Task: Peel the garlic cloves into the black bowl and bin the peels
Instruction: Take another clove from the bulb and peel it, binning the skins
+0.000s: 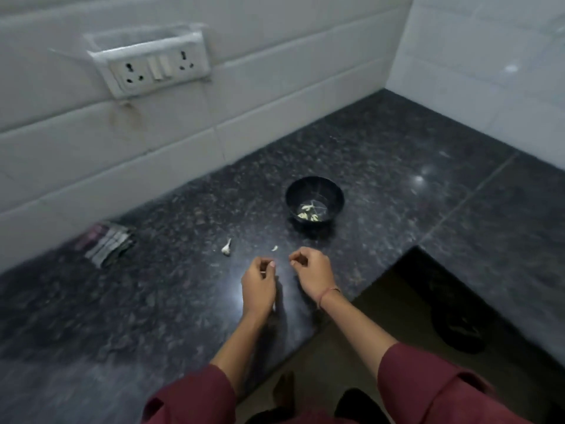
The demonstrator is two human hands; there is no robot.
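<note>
White glazed wall tiles [275,87] back a polished, dark speckled stone table [137,301]. A socket plate [156,68] sits on the wall, and blurred striped packets [107,243] lie far left. The round black bowl [315,191] stands mid-table with pale garlic cloves [308,214] inside. In front of it we note the left hand [258,286] and right hand [312,269], fingers curled; we cannot tell what each grip holds. A garlic piece [227,246] and a pale scrap [274,248] lie just beyond the hands.

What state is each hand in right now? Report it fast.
Left hand: fingers curled round a small pale piece, probably garlic.
Right hand: fingers curled; whether it holds anything cannot be told.
</note>
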